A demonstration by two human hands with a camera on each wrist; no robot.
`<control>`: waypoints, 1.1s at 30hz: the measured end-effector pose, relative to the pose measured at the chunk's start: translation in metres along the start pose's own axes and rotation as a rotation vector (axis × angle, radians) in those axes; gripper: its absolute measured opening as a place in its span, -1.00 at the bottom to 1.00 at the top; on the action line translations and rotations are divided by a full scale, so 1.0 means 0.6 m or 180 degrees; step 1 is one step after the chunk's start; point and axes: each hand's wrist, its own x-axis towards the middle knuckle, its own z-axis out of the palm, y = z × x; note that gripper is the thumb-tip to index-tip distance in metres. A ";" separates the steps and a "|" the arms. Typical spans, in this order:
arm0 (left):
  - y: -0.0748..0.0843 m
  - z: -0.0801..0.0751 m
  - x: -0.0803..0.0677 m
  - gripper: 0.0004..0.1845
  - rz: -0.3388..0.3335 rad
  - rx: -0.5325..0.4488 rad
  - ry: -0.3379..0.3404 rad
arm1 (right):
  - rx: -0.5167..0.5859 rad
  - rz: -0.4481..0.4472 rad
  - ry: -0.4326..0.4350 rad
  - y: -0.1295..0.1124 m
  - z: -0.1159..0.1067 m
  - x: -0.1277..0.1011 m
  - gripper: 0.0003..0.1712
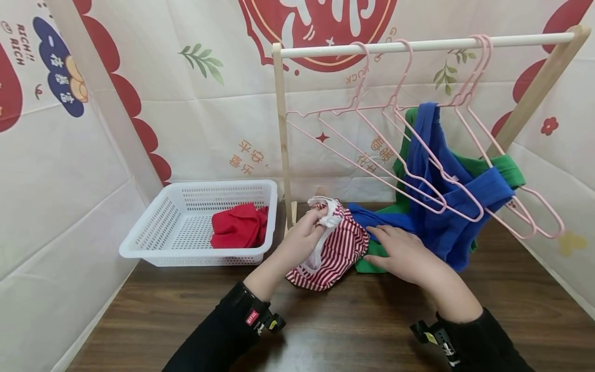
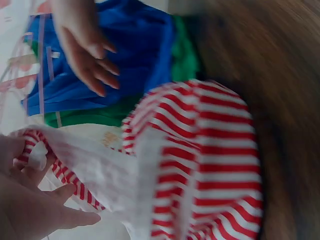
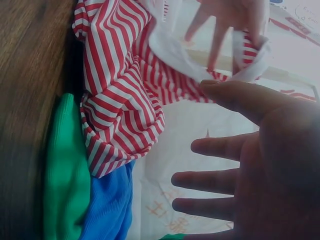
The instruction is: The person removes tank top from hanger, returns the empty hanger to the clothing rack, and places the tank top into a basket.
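The left hand (image 1: 304,235) has the red-and-white striped garment (image 1: 337,248) up by its white trimmed edge, fingers curled and pinching the cloth just in front of the rack's near post; the rest of the garment sags onto the wooden table (image 1: 325,330), touching the green cloth beside it. The right hand (image 1: 404,253) is flat and loose, fingers straight and a little spread, hovering over or resting lightly on the blue garment (image 1: 446,206); it grips nothing, and whether it actually presses the cloth I cannot tell.

How far along, judging from how things lie: the blue piece is draped over a pink hanger (image 1: 418,170) on the wooden rail (image 1: 418,45), its lower part spilling onto the table, with a green garment (image 1: 506,173) behind and under it; so those two look hung, if untidily. The striped one is off any hanger; several pink hangers dangle bare on the rail, the nearest ones just above it. A red garment (image 1: 239,225) lies bunched in the white plastic basket (image 1: 153,237), well to the left; nobody is touching it.

From the left wrist view, the striped cloth (image 2: 200,160) fills the frame, the white edge stretched toward the gripping fingers (image 2: 45,200); the other hand's fingers (image 2: 95,65) lie over blue fabric.
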 end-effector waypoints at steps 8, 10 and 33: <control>-0.038 0.021 0.000 -0.82 0.0287 0.1677 -0.0279 | 0.0067 0.0019 -0.0070 0.003 0.004 0.001 -0.18; -0.047 0.026 -0.004 -0.78 0.0278 0.2072 -0.0351 | 0.0079 0.0021 -0.0090 0.003 0.005 0.001 -0.18; -0.104 0.042 0.005 0.12 -0.0248 0.2496 -0.1404 | 0.0070 0.0038 -0.0210 0.008 0.019 0.017 -0.17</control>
